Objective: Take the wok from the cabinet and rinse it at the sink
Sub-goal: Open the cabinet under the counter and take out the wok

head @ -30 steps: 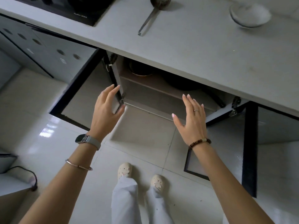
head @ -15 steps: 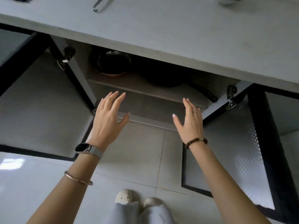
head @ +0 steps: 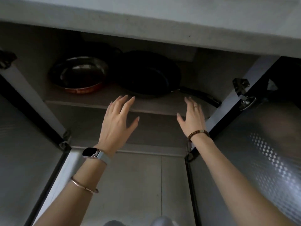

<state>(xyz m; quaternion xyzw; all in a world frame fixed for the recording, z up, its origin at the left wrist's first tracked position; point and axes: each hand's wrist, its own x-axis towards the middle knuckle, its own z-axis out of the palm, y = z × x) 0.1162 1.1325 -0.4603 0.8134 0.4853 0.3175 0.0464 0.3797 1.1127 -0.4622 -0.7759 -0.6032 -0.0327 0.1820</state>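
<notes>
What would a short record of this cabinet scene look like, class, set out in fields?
doors: both open
wok: black, on the shelf, handle pointing right
pan: red-rimmed, left of the wok
left hand: open, fingers straight, near the wok's front rim
right hand: open, near the handle
held: nothing

Dim down here: the cabinet [head: 203, 75] interior sits in deep shadow under the bench [head: 146, 22], whose pale edge catches the brightest light up top. The wok [head: 146, 75] is nearly lost in black, while the steel pan [head: 78, 70] throws a faint glint. Glare speckles the right door [head: 273, 160]. Everything's slightly soft, and the wide lens splays straight lines outward at the edges.
</notes>
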